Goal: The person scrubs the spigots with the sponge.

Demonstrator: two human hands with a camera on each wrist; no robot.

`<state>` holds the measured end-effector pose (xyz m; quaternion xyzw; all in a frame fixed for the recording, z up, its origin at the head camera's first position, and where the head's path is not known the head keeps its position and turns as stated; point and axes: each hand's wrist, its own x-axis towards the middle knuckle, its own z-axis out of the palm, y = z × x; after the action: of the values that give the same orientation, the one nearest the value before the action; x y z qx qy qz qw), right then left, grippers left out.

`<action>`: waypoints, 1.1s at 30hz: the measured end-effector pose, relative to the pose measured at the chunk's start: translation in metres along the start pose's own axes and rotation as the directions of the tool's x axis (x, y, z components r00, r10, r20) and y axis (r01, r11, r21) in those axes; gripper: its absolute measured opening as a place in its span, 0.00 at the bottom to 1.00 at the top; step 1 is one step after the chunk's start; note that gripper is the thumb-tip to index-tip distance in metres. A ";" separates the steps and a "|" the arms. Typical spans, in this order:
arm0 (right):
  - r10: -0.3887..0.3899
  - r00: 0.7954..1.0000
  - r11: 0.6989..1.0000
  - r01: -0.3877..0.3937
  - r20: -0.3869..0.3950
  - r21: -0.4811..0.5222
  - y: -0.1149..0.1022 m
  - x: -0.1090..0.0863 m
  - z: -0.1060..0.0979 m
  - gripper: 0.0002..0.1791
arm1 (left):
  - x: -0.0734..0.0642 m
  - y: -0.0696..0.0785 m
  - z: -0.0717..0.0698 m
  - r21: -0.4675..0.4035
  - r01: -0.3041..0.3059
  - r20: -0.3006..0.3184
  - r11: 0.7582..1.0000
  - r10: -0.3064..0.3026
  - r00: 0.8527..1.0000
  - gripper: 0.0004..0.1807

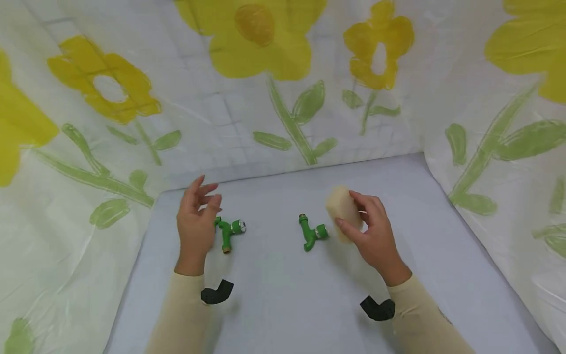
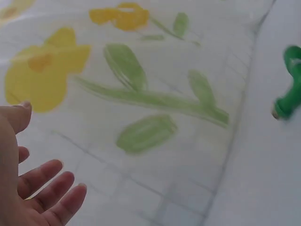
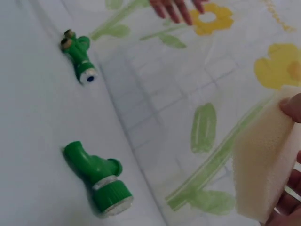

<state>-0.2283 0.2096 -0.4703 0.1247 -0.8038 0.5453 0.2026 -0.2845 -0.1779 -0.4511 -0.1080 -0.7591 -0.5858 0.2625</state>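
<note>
My right hand (image 1: 373,231) grips a pale cream sponge (image 1: 340,209) between thumb and fingers, raised above the table at the right. In the right wrist view the sponge (image 3: 263,160) shows its porous face, with the fingers partly behind it. Just left of it, a green tap (image 1: 310,233) with a ribbed knob lies on the table. My left hand (image 1: 194,231) hovers empty at the left, fingers loosely bent. A second green tap (image 1: 227,233) lies beside that hand in the head view, partly covered by it; the left wrist view catches this tap (image 2: 291,89) at its edge.
The pale table (image 1: 274,295) is bordered at the back and both sides by a white plastic curtain (image 1: 199,128) painted with yellow flowers. A black curved piece sits at each wrist, the left one (image 1: 217,292) and the right one (image 1: 378,309).
</note>
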 end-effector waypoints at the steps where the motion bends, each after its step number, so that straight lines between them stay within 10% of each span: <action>1: 0.008 1.000 1.000 -0.008 -0.006 0.000 0.000 -0.001 -0.001 0.37 | 0.005 0.012 -0.001 -0.066 -0.064 -0.015 0.996 0.063 0.998 0.28; 5: 0.032 0.999 0.999 -0.032 -0.030 -0.011 -0.001 -0.003 -0.003 0.39 | 0.021 0.037 0.004 -0.236 -0.200 -0.041 0.951 0.196 0.980 0.26; 12: 0.007 0.997 1.000 -0.009 -0.072 -0.025 -0.002 -0.004 -0.015 0.42 | 0.020 0.029 0.058 -0.279 -0.121 0.098 0.953 0.154 0.983 0.29; 24: 0.001 0.996 1.000 0.000 -0.093 0.012 0.004 -0.001 -0.029 0.39 | -0.001 0.026 0.133 -0.274 -0.079 0.335 0.959 0.172 0.926 0.32; 26: 0.012 0.996 1.000 -0.011 -0.094 0.007 0.005 -0.002 -0.030 0.39 | -0.014 0.011 0.146 -0.180 -0.056 0.421 0.982 0.129 0.898 0.32; 29: 0.036 0.996 0.999 -0.037 -0.086 -0.014 0.006 -0.006 -0.031 0.38 | -0.038 -0.013 0.167 0.051 -0.093 0.580 0.994 0.046 0.813 0.33; 31: 0.043 0.997 0.999 -0.045 -0.071 -0.023 0.007 -0.008 -0.030 0.38 | -0.053 -0.029 0.178 0.198 -0.188 0.656 0.962 0.012 0.754 0.33; 33: 0.040 0.998 0.999 -0.042 -0.056 -0.029 0.009 -0.008 -0.029 0.38 | -0.064 -0.041 0.185 0.314 -0.322 0.685 0.893 0.022 0.728 0.29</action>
<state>-0.2195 0.2396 -0.4714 0.0899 -0.8083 0.5405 0.2155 -0.3008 -0.0059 -0.5510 -0.3233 -0.8939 -0.3071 0.0455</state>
